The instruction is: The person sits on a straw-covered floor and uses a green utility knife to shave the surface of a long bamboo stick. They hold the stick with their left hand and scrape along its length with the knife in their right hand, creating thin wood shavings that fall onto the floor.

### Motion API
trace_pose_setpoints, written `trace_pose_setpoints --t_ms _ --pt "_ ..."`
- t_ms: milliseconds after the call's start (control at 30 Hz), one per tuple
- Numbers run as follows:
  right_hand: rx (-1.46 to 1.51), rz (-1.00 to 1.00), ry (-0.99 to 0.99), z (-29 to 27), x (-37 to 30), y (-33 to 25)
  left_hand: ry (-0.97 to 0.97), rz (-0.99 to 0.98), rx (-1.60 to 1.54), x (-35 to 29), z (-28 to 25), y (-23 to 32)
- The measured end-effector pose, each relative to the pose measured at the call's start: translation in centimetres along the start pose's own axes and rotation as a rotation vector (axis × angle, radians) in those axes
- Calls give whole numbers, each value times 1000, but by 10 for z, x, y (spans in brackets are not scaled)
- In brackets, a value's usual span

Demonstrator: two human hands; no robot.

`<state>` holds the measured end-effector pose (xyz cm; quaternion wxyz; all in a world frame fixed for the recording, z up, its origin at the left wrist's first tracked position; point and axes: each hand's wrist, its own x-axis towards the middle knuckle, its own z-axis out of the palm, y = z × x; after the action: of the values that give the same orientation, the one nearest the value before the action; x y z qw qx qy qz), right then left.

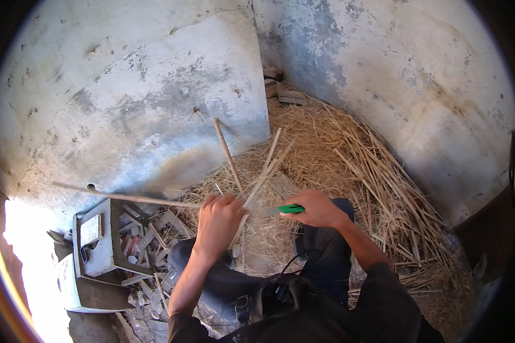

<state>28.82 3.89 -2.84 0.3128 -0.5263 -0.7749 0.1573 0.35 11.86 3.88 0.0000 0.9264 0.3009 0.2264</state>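
My left hand [217, 226] is closed around a long, thin wooden stick [134, 199], which runs out to the left towards the wall. My right hand [319, 209] grips a green-handled knife [292, 209]. Its blade points left, towards my left fingers, and looks blurred and pale against the straw. Whether the blade touches the stick, I cannot tell. Both hands are above my lap, a short way apart. Just beyond them, an upright wooden stick [228, 153] stands in the straw, and pale split strips [264, 171] lie beside it.
Straw and shavings [320, 143] cover the floor, with a heap of long thin strips [406, 211] along the right wall. At the left, an overturned wooden frame [100, 243] lies among scrap pieces. Worn, stained walls [171, 86] meet in a corner ahead.
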Motion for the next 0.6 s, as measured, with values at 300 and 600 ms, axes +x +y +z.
trace_pose_setpoints --t_ms 300,600 --pt "15 583 248 -49 -73 51 343 104 -262 15 10 17" --pt "311 542 717 6 -87 -6 28 -257 -1096 43 40 15"
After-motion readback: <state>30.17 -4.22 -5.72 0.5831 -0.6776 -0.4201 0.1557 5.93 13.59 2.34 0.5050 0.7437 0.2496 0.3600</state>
